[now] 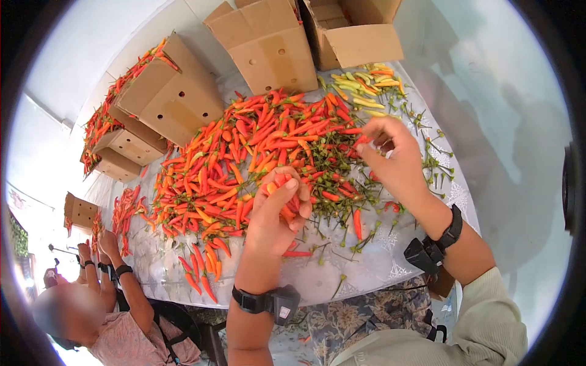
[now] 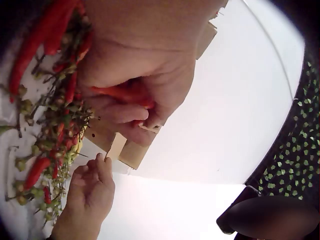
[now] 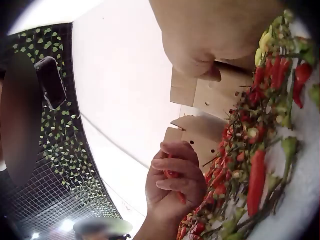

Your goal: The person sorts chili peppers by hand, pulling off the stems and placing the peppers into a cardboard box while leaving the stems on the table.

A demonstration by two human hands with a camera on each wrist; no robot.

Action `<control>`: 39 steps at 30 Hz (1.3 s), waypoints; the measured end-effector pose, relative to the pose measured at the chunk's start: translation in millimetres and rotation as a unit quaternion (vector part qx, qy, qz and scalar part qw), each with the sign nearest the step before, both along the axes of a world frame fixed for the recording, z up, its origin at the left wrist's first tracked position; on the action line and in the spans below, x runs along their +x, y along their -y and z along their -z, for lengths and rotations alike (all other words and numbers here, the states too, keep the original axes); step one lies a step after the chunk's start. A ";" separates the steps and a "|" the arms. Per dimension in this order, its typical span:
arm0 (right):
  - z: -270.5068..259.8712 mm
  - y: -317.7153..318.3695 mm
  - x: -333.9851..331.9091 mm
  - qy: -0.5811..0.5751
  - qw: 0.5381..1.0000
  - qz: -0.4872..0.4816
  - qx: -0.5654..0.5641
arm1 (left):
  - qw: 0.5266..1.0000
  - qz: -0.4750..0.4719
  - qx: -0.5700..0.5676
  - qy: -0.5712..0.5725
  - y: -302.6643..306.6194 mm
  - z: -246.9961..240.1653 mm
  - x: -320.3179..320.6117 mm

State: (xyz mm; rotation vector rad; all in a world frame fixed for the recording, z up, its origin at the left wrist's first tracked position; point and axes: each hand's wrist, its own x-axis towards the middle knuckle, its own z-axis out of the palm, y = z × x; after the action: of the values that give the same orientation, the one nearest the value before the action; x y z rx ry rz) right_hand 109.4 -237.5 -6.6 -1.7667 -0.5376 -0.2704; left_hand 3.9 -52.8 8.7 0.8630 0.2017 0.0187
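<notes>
My left hand (image 1: 282, 204) is raised over the table's front part, fingers curled round a small bunch of red and orange chilies (image 1: 287, 207). The left wrist view shows those chilies (image 2: 122, 94) held in the fist (image 2: 135, 75). My right hand (image 1: 373, 141) hovers at the right edge of the big chili pile (image 1: 244, 158), fingertips pinching a red chili (image 1: 362, 139). In the right wrist view, the left hand (image 3: 175, 182) with its chilies is low in the middle, and the right palm (image 3: 215, 35) fills the top.
Pulled-off green stems (image 1: 342, 204) litter the table between my hands. Yellow-green chilies (image 1: 366, 85) lie at the back right. Several cardboard boxes (image 1: 268, 46) stand along the far side. Another person (image 1: 91, 305) works at the left end. The table edge (image 1: 342, 287) runs close to me.
</notes>
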 end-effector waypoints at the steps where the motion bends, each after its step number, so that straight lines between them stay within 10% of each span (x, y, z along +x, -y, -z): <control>1: -1.4 1.2 1.2 0.012 0.999 -0.032 -0.038 | 1.000 -0.008 0.001 -0.003 -0.7 0.1 0.5; 6: 1.5 -0.8 -17.1 0.123 0.940 -0.063 -0.312 | 0.999 -0.001 0.042 -0.013 -5.2 0.2 -0.7; 12: 3.2 -1.1 -15.9 0.140 0.920 -0.135 -0.341 | 0.997 0.007 0.065 -0.030 -5.1 1.1 -0.9; 21: 3.3 -5.8 -15.3 0.140 0.971 -0.080 -0.176 | 0.995 0.006 0.099 -0.018 -3.0 3.1 -0.6; 24: -12.8 -4.5 -19.8 -0.156 0.970 -0.182 -0.042 | 0.992 -0.011 0.126 0.003 -1.4 5.9 0.2; 27: 0.9 -13.0 -23.2 -0.210 0.936 -0.264 0.102 | 0.986 -0.013 0.167 0.008 3.6 3.6 -1.0; 39: -3.1 -16.6 -30.5 -0.220 0.928 -0.269 0.133 | 0.981 0.008 0.192 -0.030 4.5 3.4 -4.7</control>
State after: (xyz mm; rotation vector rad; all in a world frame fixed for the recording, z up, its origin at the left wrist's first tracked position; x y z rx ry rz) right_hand 78.8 -220.8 -3.5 -1.2959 -0.5988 0.4144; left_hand -0.7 -57.3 5.3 1.2516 0.2528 0.0156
